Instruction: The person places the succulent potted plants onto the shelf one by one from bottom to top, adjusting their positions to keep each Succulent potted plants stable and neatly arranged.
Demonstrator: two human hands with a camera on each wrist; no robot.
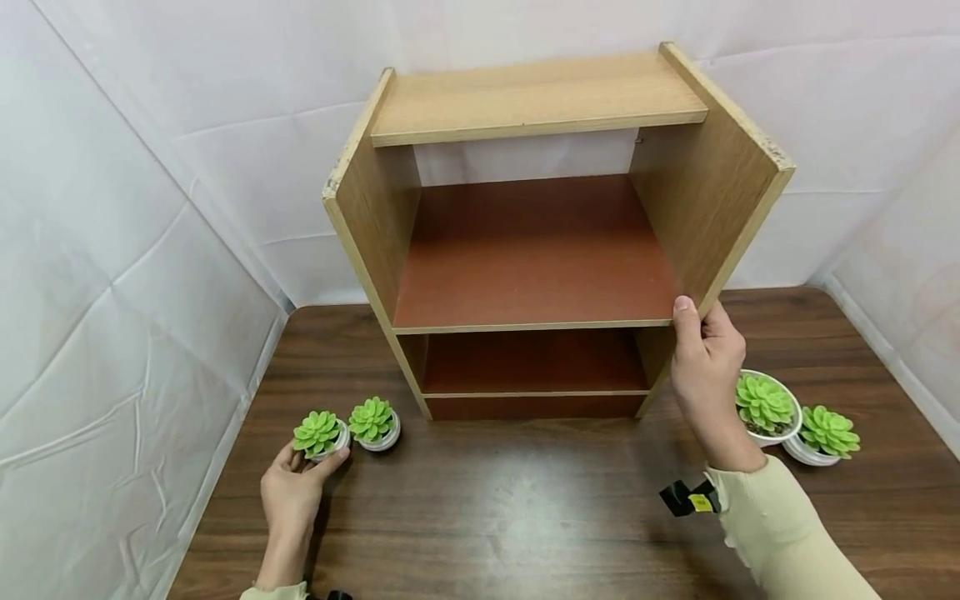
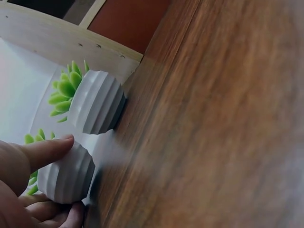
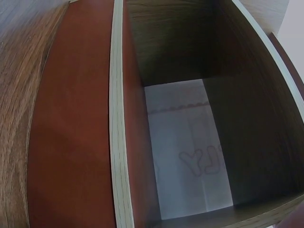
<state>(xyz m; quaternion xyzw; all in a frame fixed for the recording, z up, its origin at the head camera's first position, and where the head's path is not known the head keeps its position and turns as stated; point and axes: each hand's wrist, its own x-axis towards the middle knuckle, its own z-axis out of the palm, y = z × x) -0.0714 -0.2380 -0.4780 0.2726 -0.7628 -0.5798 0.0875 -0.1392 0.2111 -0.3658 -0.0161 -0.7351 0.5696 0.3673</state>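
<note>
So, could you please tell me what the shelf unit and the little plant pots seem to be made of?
The shelf unit looks like laminated particleboard: a light wood-grain finish, with chipped corners and pale raw edges. Its shelves have a matte reddish-brown face. The pot that the left hand holds appears to be ribbed white ceramic or plastic; its plant looks like artificial plastic, uniformly bright green.

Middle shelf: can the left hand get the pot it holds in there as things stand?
Probably yes. The left hand holds the pot; the middle shelf is bare and open-fronted, and the right hand only grips the side panel.
</note>
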